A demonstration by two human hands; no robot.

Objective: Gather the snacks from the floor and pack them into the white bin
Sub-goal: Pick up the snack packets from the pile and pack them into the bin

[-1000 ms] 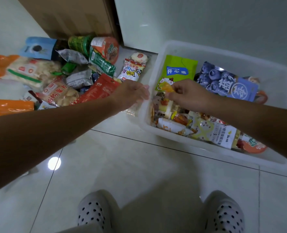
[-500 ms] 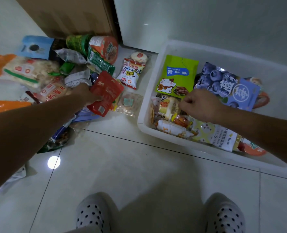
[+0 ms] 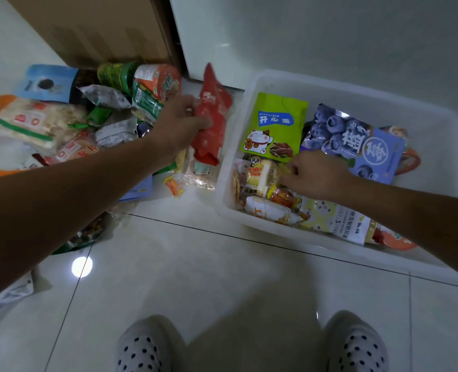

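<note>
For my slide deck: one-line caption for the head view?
Left hand holds a red snack pouch beside the white bin; right hand touches packets inside it.

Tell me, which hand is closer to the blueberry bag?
Right. The right hand is inside the white bin, right beside the blueberry bag; the left hand is outside the bin, gripping a red packet.

I saw dim greenish overhead light, one glare spot [image 3: 81, 266] on the glossy floor [image 3: 222, 277], soft shadows, bent edges, slight blur.
</note>
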